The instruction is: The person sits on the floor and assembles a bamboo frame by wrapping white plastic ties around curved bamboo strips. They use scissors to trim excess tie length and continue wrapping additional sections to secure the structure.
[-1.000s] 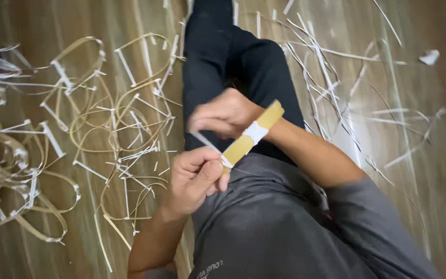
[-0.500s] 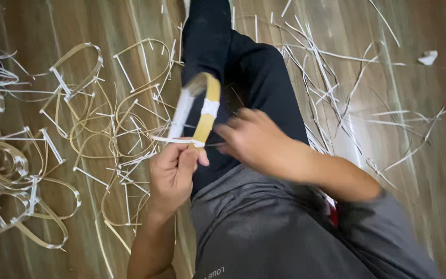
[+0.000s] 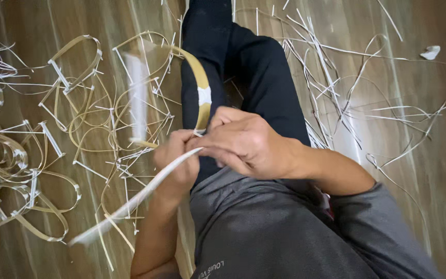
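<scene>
Binding step in hand: left grip (image 3: pixel 177 161) and right grip (image 3: pixel 243 142) both clench the curved bamboo strip (image 3: pixel 201 85); next, judged, needs steady tension.

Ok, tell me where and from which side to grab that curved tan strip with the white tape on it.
Probably grip the curved tan strip just above its white tape, pinching its flat faces from the right. The arch stands free there over the dark trouser leg, while both hands crowd its lower end.
</scene>
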`<state>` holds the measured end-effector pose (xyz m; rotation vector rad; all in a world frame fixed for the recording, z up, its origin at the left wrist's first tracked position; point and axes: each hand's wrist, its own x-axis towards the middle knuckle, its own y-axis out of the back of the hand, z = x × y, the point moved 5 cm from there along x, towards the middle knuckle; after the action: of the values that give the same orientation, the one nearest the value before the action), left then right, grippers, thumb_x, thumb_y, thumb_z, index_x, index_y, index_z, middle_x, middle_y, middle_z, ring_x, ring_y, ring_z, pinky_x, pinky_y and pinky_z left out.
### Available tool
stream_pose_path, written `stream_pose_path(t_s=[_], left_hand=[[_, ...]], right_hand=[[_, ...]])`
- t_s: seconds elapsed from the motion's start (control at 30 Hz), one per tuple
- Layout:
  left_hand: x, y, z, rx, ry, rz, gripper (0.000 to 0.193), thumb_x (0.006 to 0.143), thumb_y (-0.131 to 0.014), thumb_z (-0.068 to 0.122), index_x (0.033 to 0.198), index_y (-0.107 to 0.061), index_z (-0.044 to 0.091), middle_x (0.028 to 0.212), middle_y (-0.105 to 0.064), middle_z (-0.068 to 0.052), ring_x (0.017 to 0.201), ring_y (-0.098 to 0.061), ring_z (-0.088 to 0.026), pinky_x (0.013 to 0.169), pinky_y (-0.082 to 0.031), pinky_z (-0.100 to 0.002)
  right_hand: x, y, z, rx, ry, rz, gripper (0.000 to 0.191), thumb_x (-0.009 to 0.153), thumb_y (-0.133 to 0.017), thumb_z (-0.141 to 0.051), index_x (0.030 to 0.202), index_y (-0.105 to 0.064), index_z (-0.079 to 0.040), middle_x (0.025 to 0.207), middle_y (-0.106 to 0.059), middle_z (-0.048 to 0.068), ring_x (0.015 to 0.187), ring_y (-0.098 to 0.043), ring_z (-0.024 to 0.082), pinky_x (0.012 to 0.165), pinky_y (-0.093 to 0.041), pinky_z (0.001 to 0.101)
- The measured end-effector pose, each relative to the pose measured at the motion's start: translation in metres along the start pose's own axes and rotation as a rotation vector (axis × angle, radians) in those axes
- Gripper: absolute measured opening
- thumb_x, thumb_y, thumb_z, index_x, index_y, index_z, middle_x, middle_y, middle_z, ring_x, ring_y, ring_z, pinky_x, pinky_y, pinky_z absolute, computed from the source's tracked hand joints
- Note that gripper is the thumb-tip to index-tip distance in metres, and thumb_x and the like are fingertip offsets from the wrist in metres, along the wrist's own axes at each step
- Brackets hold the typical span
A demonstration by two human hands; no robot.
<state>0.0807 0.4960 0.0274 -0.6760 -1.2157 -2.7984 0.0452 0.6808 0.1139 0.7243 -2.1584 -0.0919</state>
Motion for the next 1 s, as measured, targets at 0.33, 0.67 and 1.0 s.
stream_pose_path(t_s=[0.33,0.67,1.0], left_hand=[[-0.004,-0.002,-0.01,-0.818,0.302,0.207,0.023,0.108,-0.056,0.02,0.093,-0.054,0.003,0.076,-0.062,-0.003,0.065,-0.053,-0.006,0.058,-0.041,-0.023],[0.014,0.01,-0.001,-0.238,0.131,0.243,0.021,0.104,-0.06,0.012,0.086,-0.057,0.002,0.064,-0.055,-0.004,0.056,-0.05,-0.01,0.051,-0.039,-0.026],[0.018,0.008,0.007,0.342,-0.245,0.193,0.022,0.106,-0.058,0.016,0.089,-0.062,0.003,0.075,-0.061,-0.01,0.062,-0.062,-0.029,0.056,-0.047,-0.041]], right_hand=[[-0.008,-0.006,0.038,-0.208,0.105,-0.087,0.023,0.087,-0.079,-0.004,0.108,-0.073,0.002,0.085,-0.067,0.006,0.085,-0.064,0.024,0.075,-0.05,0.0353],[-0.006,-0.003,0.02,-0.227,0.021,-0.161,0.02,0.087,-0.079,-0.01,0.104,-0.076,-0.001,0.077,-0.063,0.005,0.076,-0.059,0.021,0.063,-0.047,0.0319],[-0.014,-0.039,-0.02,-0.167,-0.003,-0.145,0.023,0.091,-0.072,-0.003,0.113,-0.071,0.002,0.078,-0.057,0.006,0.079,-0.058,0.023,0.072,-0.047,0.0374]])
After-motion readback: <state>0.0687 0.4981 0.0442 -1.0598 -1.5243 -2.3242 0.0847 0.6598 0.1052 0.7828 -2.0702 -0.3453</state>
